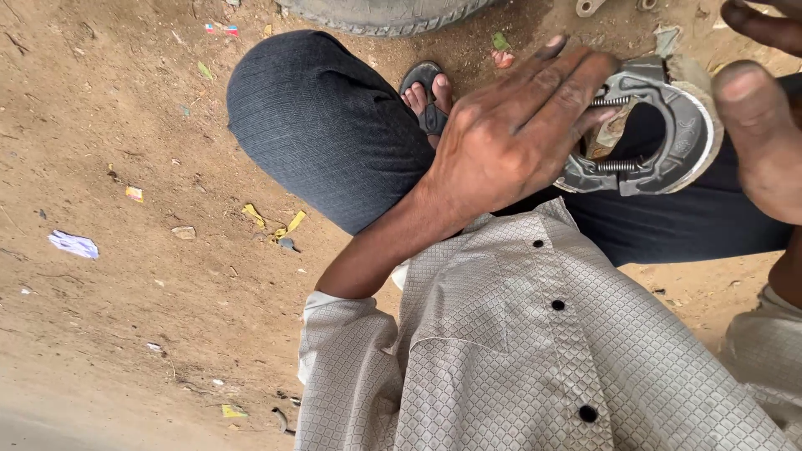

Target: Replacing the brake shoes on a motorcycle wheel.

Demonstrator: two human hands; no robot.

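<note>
While the head camera looks down past a pale, diamond-patterned shirt with black buttons (535, 342), I see my left hand (514, 125) laid over the near side of a round grey metal brake-shoe assembly with two coil springs (668, 134). Its fingers are spread and pressed against the metal, with the fingertips reaching up over the upper spring; they grip the piece from the left rather than lying loose. The brake-shoe assembly sits above the dark trouser leg (326, 125), at the upper right of the view, held off the ground between both hands. My right hand (764, 125) comes in from the right edge, very close to the lens and blurred; its thumb lies just beside the outer rim of the assembly, and I cannot tell whether those fingers are clamped on it or only resting near. Below the bent knee, a foot in a black sandal (428, 96) rests on the brown dirt ground (125, 125), which is dotted with small scraps of paper. A worn rubber tyre (384, 15) lies at the top edge, well apart from the hands.
</note>
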